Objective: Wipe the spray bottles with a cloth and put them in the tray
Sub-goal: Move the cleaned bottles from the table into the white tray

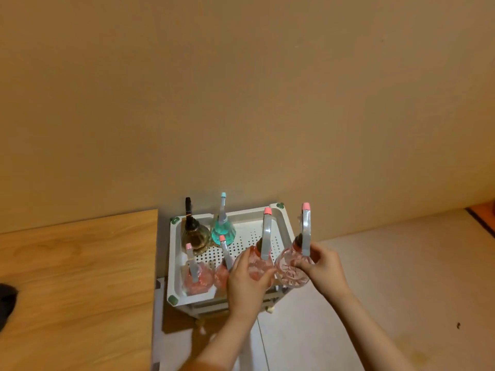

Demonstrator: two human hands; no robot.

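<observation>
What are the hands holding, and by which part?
Left hand grips a pink spray bottle by its body; right hand grips a paler pink bottle likewise.

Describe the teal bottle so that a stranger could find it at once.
Look at the white tray beside the wooden table. The teal bottle stands in its far row, right of the dark bottle. No other bottle holds blue-green liquid.

Plain tan wall, wooden tabletop at left, pale floor
</observation>
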